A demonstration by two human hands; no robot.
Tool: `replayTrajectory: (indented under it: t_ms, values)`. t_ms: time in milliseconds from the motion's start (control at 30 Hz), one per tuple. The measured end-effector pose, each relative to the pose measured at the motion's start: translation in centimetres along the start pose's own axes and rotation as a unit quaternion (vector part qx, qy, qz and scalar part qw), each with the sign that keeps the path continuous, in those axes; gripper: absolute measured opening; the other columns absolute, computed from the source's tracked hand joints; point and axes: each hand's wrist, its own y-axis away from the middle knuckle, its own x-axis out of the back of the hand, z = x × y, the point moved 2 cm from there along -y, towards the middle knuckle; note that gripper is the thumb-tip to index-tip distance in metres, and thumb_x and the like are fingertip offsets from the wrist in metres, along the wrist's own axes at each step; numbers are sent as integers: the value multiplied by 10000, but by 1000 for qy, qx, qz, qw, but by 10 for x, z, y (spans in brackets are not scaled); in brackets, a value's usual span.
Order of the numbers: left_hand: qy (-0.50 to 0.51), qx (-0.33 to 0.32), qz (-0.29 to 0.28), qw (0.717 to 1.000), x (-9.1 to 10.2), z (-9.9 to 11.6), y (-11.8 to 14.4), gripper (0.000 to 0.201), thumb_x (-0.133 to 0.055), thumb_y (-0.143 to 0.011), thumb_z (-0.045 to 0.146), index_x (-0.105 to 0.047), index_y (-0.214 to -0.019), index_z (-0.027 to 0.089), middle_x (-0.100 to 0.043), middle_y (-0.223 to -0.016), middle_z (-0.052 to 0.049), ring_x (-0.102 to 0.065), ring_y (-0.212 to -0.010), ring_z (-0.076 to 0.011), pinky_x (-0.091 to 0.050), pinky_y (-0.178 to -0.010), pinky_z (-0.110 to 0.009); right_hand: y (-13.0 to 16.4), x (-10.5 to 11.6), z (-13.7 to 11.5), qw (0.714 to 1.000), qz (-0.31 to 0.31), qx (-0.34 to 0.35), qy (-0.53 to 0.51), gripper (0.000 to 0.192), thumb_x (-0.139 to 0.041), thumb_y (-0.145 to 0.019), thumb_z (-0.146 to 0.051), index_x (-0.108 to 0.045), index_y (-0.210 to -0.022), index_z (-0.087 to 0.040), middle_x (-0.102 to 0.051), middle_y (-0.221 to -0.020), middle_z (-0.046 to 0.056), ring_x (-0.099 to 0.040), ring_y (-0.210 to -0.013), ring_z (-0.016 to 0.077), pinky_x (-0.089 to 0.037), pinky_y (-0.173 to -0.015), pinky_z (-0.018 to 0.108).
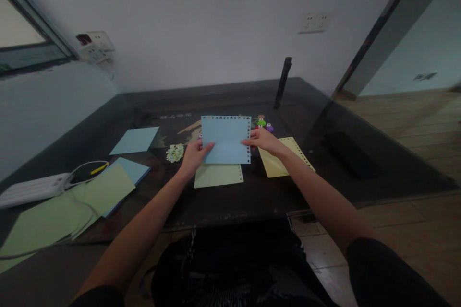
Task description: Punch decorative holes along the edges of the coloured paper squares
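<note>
— What's the room like?

— Dim, with a pale wall and a dark glossy table (252, 192) pushed into the corner. A socket (314, 22) sits high on the wall, and a dark rod (283, 82) leans at the back.

— And the hands?

— Both hold one blue sheet (226, 139), lifted above the table near its middle. The left hand (192, 156) has its grip clamped on the sheet's lower left edge, thumb on the front. The right hand (264, 140) pinches the right edge, where a row of punched holes runs; holes line the top edge too.

— What lies beneath?

— A green sheet (218, 175) just under the blue one, and a yellow sheet (279, 160) with punched edges under the right wrist. Small coloured punches (264, 124) sit just beyond the right fingers. A little pile of paper bits (175, 152) lies beside the left hand.

— Farther left?

— Another blue sheet (135, 140), a stack of green and blue paper (104, 192), and a white power strip (30, 189) with its cable.
</note>
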Motion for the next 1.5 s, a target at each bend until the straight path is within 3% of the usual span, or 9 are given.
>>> replayTrajectory:
  t_ms: [333, 700, 1033, 1133, 1267, 1367, 1500]
  values:
    - [7, -9, -16, 1000, -4, 4, 4, 311, -693, -689, 409, -664, -822, 130, -680, -690, -30, -587, -552, -128, -467, -530, -244, 0, 2, 4, 999, -12, -18, 30, 233, -724, -668, -329, -673, -722, -108, -661, -691, 59, -537, -583, 108, -415, -522, 233]
    - [-50, -10, -53, 997, -5, -3, 0, 410, -656, -695, 509, -654, -819, 118, -682, -730, -56, -592, -603, -155, -471, -556, -260, 1, 2, 3, 996, -14, -39, 77, 206, -681, -723, -318, -647, -707, -115, -616, -629, 39, -474, -523, 97, -357, -470, 230]
    - [-193, -115, -74, 972, -4, 1, 2, 398, -465, -834, 476, -620, -676, 146, -585, -598, 0, -533, -600, -142, -411, -587, -242, 12, 19, 4, 997, 19, -43, 53, 149, -657, -705, -264, -619, -723, -120, -627, -636, 30, -485, -494, 93, -343, -441, 215]
    - [-151, -113, -48, 981, 2, 2, -1, 309, -489, -836, 423, -645, -831, 156, -657, -713, -33, -596, -668, -161, -459, -672, -270, 18, 27, 8, 996, 55, -55, 45, 123, -663, -688, -241, -630, -723, -128, -636, -626, 31, -482, -467, 96, -356, -421, 220]
    - [-139, -128, 67, 980, 21, 7, -15, 279, -555, -788, 308, -603, -1026, 170, -666, -954, -78, -618, -839, -182, -477, -760, -303, 28, 39, 13, 992, 110, -60, 22, 99, -676, -677, -222, -642, -718, -138, -649, -630, 32, -501, -473, 102, -377, -398, 214]
    - [-257, -147, 105, 949, 34, 9, -32, 297, -569, -752, 210, -594, -1044, 166, -624, -1048, -98, -586, -910, -200, -467, -803, -331, 35, 45, 17, 988, 139, -68, -7, 104, -683, -683, -220, -649, -727, -132, -656, -636, 36, -515, -486, 100, -387, -395, 199]
    - [-393, -153, 90, 902, 39, 1, -55, 347, -614, -710, 172, -571, -1049, 115, -567, -1061, -141, -571, -930, -235, -451, -848, -369, 40, 47, 22, 975, 195, -78, -76, 86, -678, -698, -193, -638, -739, -129, -667, -660, 47, -556, -507, 109, -412, -405, 195]
